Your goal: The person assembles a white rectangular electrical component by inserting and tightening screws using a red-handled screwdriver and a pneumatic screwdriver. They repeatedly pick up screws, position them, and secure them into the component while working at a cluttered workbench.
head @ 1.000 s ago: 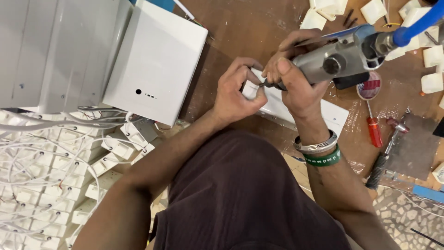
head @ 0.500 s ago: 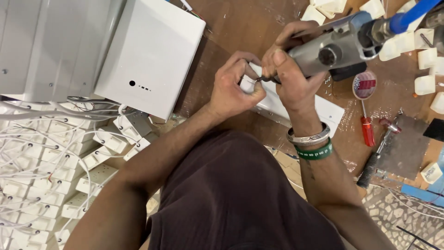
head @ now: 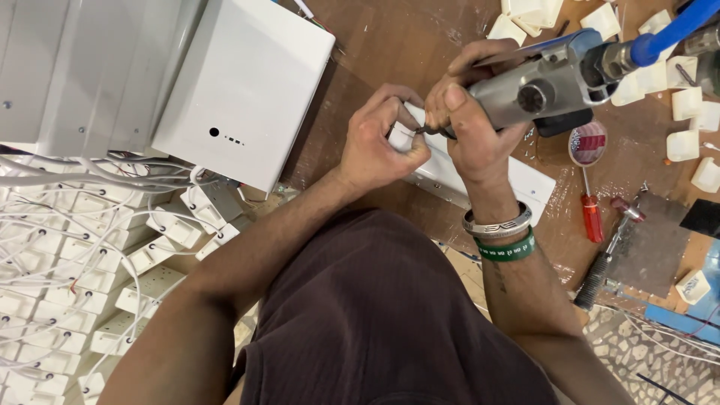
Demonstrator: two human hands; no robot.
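My right hand (head: 472, 127) grips a grey metal power screwdriver (head: 544, 88) with a blue hose (head: 675, 30) at its rear; its bit points left at a small white plastic part (head: 402, 135). My left hand (head: 379, 142) pinches that white part against the bit tip, just above a long white strip-shaped casing (head: 525, 184) lying on the brown wooden bench (head: 390, 37). Two bands circle my right wrist.
White metal boxes (head: 240, 90) stand at upper left. A heap of white corded units (head: 75, 262) fills the lower left. A red-handled screwdriver (head: 592, 217), a hammer (head: 607, 255), a round tin (head: 589, 142) and several small white blocks (head: 686, 101) lie at right.
Both hands and the power screwdriver stay together on the white part; the view has drifted slightly, and the tool sits a little lower and more level.
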